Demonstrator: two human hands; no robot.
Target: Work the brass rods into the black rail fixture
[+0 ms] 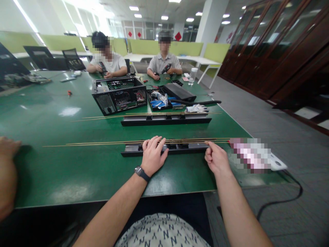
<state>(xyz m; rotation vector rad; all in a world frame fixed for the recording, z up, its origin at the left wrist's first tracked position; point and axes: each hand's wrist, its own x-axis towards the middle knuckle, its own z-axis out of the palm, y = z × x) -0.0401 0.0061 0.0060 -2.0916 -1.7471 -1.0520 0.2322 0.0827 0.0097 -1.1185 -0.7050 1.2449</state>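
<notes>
Before me on the green table lies a long black rail-like bar with a grey top and small black blocks along it. Several thin golden rods run lengthwise over it and stick out past both ends. My left hand rests spread across the rods and bar near the middle, a watch on its wrist. At the bar's right end, my right hand has its fingers curled in and its index finger reaching to the rods. Whether anything is pinched there is hidden.
A second bar with rods lies farther back, gloves behind it. Beyond stand an open computer case and a black tray with gloves. A power strip sits right. Another person's arm is at left; two people sit opposite.
</notes>
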